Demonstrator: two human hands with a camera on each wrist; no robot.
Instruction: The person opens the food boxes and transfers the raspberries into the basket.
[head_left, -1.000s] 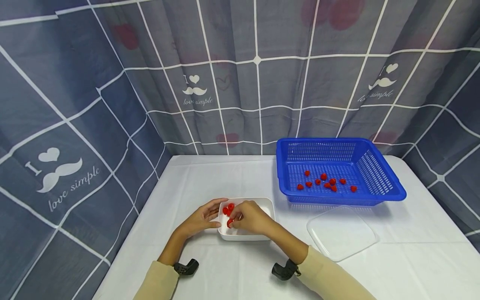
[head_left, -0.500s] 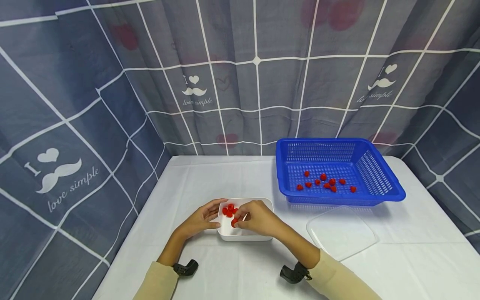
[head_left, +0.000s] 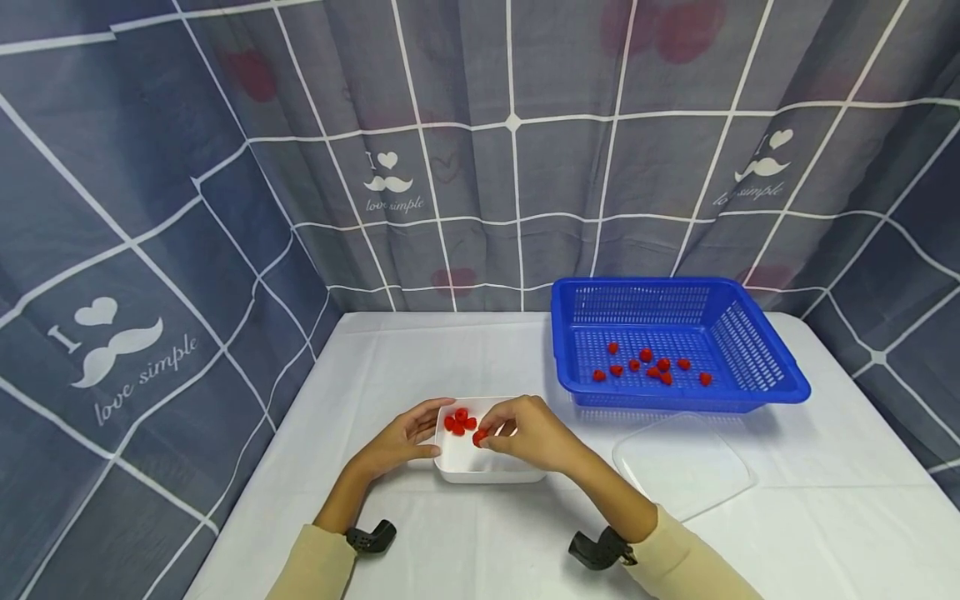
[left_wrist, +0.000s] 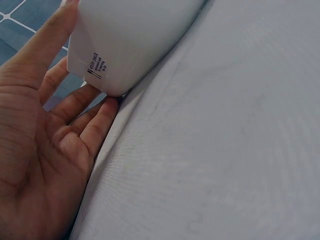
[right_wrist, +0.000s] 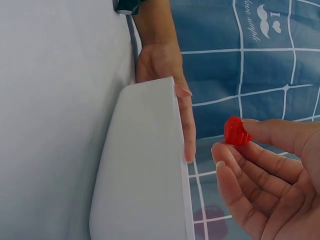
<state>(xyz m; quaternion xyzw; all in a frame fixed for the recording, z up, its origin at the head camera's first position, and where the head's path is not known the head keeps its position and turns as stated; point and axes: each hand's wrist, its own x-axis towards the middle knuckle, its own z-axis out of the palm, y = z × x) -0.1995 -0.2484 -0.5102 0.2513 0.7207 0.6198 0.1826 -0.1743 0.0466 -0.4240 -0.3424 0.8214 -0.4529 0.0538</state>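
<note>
Your right grip (head_left: 529,432) is moving away from the red berries (head_left: 459,428) on its left, pinching one berry (head_left: 478,437) over the white box (head_left: 487,477), so you probably aren't letting go yet. Your left grip (head_left: 401,435) is touching the box, fingers loose.

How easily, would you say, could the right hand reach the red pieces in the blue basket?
Probably yes: nothing covers the red pieces in the blue basket, though the right hand must first release its pinched piece.
</note>
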